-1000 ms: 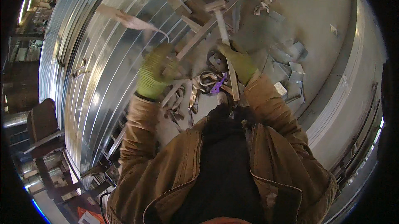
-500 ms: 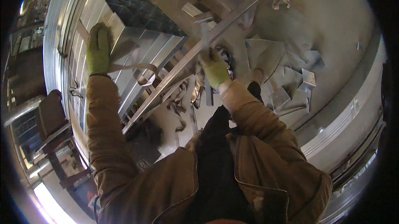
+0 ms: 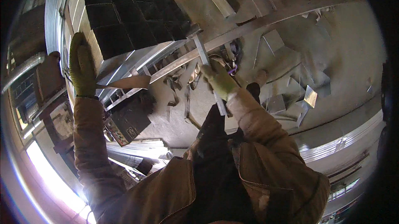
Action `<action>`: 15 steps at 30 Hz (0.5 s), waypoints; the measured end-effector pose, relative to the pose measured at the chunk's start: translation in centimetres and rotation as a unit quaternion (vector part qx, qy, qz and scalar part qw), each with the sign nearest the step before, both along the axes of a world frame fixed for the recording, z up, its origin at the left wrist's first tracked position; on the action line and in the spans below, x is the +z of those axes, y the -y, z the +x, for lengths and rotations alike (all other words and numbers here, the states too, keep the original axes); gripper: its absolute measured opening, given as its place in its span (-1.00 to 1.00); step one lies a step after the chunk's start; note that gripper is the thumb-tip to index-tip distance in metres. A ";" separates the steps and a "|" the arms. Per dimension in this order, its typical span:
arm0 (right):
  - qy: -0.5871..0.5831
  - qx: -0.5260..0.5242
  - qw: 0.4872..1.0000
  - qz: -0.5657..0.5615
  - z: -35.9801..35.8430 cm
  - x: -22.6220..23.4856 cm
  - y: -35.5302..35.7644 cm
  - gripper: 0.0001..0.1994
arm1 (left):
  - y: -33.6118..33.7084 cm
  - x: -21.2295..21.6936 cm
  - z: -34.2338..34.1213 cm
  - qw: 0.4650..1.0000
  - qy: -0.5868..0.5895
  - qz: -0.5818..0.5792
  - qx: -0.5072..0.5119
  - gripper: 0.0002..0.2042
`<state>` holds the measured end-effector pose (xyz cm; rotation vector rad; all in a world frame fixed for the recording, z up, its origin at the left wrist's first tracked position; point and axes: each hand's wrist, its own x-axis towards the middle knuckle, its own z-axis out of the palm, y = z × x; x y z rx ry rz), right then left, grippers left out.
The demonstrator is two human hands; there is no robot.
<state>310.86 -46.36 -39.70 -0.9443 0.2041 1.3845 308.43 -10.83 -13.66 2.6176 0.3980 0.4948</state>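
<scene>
My left hand (image 3: 82,68), in a yellow-green glove, lies with its fingers stretched along the side of a stack of sheet-metal pieces (image 3: 94,43). A tan strap (image 3: 129,82) runs under that palm, and its loose end sticks out to the right. Dark square faces (image 3: 129,10) cover the top of the stack. In my right hand (image 3: 220,80), gloved alike, is a hammer (image 3: 202,51) with a flat grey handle. The fingers wrap the handle partway down; the head is at the stack's near right corner, and I cannot tell whether it touches.
A long metal rail (image 3: 249,23) crosses behind the hammer. Tangled straps (image 3: 174,91) lie on the floor below the stack. Bent sheet-metal offcuts (image 3: 291,91) are scattered at right. A dark box (image 3: 129,118) and a pile of bright metal strips (image 3: 141,149) are at lower left.
The view has shifted, showing more of the stack's dark top. The hammer has tilted, its head now lower and nearer the stack's corner. My left hand stays against the stack.
</scene>
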 end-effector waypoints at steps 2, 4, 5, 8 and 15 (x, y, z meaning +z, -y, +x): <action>0.108 -0.107 0.987 -0.046 0.2 -1.0 0.6 -0.69 | 0.4 0.4 -0.1 1.000 -0.014 0.010 0.013 -0.59; 0.107 -0.281 0.951 -0.078 0.3 -2.2 0.6 -0.69 | 1.0 0.9 -0.1 0.998 -0.045 0.041 0.001 -0.58; 0.073 -0.359 0.927 -0.079 0.2 -2.6 0.2 -0.71 | 1.4 1.2 -0.1 0.996 -0.068 0.061 0.004 -0.57; 0.075 -0.204 0.974 -0.059 1.4 -2.9 -1.3 -0.70 | 2.3 1.6 0.0 0.986 -0.087 0.139 0.037 -0.57; 0.058 -0.375 0.918 -0.118 6.2 -1.3 -2.7 -0.78 | 2.1 0.9 0.4 0.995 -0.027 0.095 0.023 -0.61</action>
